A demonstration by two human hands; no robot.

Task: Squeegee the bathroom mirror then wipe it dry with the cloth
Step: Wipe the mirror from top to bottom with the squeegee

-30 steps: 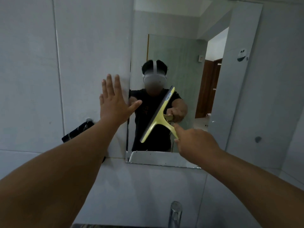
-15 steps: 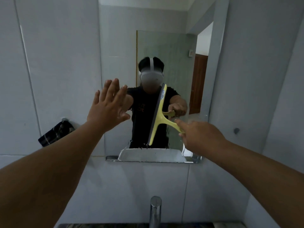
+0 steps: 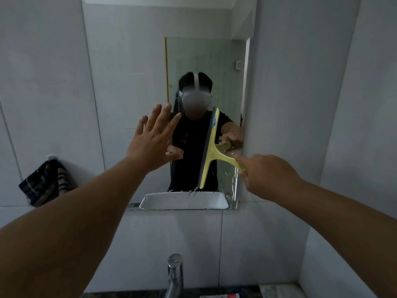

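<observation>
Your right hand [image 3: 266,177] grips the handle of the yellow plastic squeegee [image 3: 211,150], index finger laid along it, its grey blade near-vertical on the frameless wall mirror [image 3: 193,61]. Your left hand [image 3: 153,139] is spread, holding nothing, over the glass. Keep the blade flat with even pressure; droplets cling just below your right fingers. The dark striped cloth [image 3: 44,184] hangs left of your left arm.

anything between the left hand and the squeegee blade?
Head view: only bare mirror between left hand and squeegee, showing the person's reflection.
</observation>
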